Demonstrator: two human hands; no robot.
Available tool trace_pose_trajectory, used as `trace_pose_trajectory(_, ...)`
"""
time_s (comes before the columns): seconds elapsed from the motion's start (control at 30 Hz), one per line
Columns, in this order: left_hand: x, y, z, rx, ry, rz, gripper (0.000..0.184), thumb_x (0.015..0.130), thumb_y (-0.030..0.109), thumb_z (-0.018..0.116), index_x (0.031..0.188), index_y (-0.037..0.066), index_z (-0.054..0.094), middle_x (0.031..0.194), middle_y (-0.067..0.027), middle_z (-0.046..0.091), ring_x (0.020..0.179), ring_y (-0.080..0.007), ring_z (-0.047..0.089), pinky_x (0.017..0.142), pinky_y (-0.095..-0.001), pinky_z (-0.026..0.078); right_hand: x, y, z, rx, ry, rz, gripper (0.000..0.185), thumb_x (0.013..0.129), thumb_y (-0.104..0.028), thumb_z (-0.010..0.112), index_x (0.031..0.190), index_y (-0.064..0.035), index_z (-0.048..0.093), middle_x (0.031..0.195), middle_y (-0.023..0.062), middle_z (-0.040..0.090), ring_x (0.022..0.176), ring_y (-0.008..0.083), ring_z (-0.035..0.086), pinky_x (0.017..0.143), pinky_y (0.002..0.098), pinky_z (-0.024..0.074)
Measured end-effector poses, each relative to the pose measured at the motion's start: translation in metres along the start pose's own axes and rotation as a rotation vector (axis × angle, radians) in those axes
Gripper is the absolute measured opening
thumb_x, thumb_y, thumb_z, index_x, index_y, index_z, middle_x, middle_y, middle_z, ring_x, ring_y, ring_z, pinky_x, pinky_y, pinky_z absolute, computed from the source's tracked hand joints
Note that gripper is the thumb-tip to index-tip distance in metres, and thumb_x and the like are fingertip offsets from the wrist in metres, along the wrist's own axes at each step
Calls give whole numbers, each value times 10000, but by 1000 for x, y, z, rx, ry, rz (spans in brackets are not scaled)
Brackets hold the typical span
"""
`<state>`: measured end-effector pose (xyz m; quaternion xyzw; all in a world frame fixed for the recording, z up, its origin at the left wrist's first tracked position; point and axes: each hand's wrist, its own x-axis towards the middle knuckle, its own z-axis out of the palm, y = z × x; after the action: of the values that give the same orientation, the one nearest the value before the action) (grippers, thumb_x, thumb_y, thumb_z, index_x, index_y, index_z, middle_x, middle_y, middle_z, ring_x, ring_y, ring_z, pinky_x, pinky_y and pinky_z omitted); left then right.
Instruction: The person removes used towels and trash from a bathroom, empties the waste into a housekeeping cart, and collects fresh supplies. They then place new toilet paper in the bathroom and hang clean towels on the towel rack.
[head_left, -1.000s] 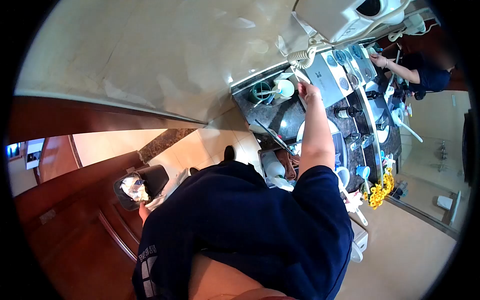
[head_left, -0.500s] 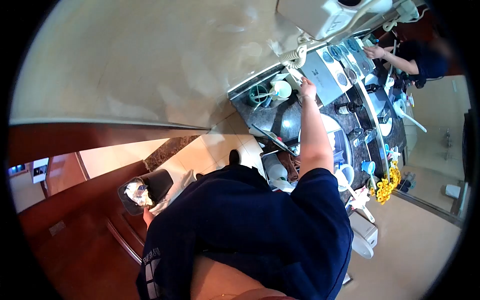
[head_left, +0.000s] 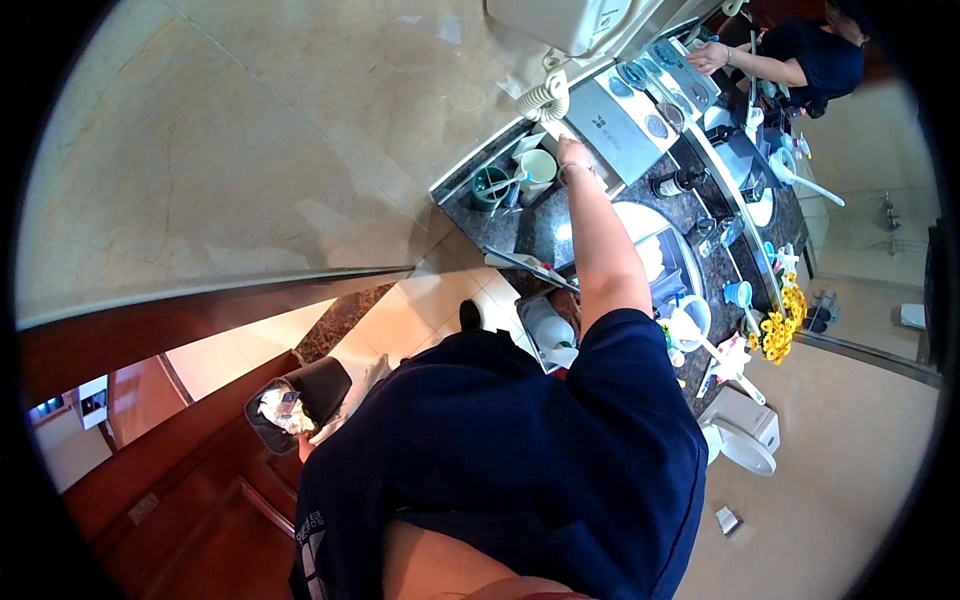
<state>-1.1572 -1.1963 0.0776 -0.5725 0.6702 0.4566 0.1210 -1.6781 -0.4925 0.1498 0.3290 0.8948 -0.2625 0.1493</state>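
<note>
My right hand [head_left: 572, 156] reaches over the dark counter to the near edge of a grey box [head_left: 612, 128]. Its fingers are drawn together by a small white item below the coiled cord; what they hold is too small to tell. Beside it stand a white cup [head_left: 537, 166] and a green cup [head_left: 490, 187] with a brush in it. Low on the left, my left hand [head_left: 305, 448] is closed at the rim of a tilted black bin [head_left: 322, 391] with crumpled white waste inside. My body hides most of that hand.
A sink [head_left: 640, 222], a dark bottle [head_left: 675, 182], a blue cup [head_left: 738, 294] and yellow flowers [head_left: 778, 335] line the counter. A mirror behind it shows a reflection. Below are an open drawer with a white bottle [head_left: 553, 332] and, at right, a toilet [head_left: 745, 450]. A wooden door [head_left: 190, 500] stands left.
The view has shifted, so the counter sits further left and higher. My right hand has moved slightly nearer the white cup. My left hand remains at the bin.
</note>
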Motion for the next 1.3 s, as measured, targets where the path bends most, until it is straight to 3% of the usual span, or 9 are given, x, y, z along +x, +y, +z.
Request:
trace_pose_trajectory(0.17,2,3,-5,-11,3,6,286,846,222,467,946,-10,600,884,-166,613,804,-238,563,717,-347,432,-8,1,-6,-179,-25,5,644,873,-570,245,1234,-105,507,1294,172,451,1204,338,417,1017,385,291)
trace_pose_trajectory(0.57,14,18,-11,-89,28,50,302,840,242,479,924,-19,606,859,-150,611,773,-219,558,695,-342,433,-44,5,-32,-351,102,-191,477,833,-501,441,1193,-211,557,1217,139,531,1125,287,502,962,384,373)
trace_pose_trajectory(0.73,32,50,-19,-251,4,87,310,838,250,483,915,-22,609,848,-144,611,761,-211,556,686,-339,433,-37,15,-26,-62,134,-304,463,818,-483,497,1123,-150,603,1061,156,614,1009,300,572,884,358,429)
trace_pose_trajectory(0.77,-9,99,-9,-460,-9,-112,293,824,261,500,829,-16,597,758,-126,577,671,-204,537,610,-352,433,-53,11,-40,-22,137,-367,429,821,-444,522,1086,-122,619,991,160,636,968,311,590,853,345,442)
trace_pose_trajectory(0.87,29,97,-13,-292,-50,213,251,817,247,497,803,8,573,710,-105,545,607,-213,529,539,-361,432,-94,16,-68,128,220,-398,365,819,-378,569,1049,-104,637,921,132,658,867,234,626,787,309,463)
trace_pose_trajectory(0.9,45,101,-18,-459,-110,41,244,818,235,487,827,6,570,720,-104,549,616,-230,538,536,-369,436,-103,21,-70,176,357,-451,320,826,-318,583,1029,-79,644,865,91,669,787,174,627,736,288,474)
trace_pose_trajectory(1.0,53,134,-28,-547,-205,-36,239,817,217,476,863,-1,561,737,-106,552,633,-254,556,539,-379,450,-198,13,-82,798,580,-521,226,889,-197,524,1012,-36,626,808,68,657,679,94,589,595,208,451)
trace_pose_trajectory(1.13,118,147,-59,-409,-182,-29,308,795,231,496,940,-33,558,832,-158,576,713,-300,588,610,-417,487,-391,-27,-29,645,984,-606,219,912,-170,473,811,-19,596,652,34,577,586,98,516,545,229,402)
trace_pose_trajectory(1.3,214,163,-95,-351,-338,159,361,778,220,495,957,-89,554,861,-166,597,731,-281,590,653,-374,469,-532,-83,153,99,296,-1191,172,712,-40,563,857,-111,619,809,45,597,729,192,596,549,297,475)
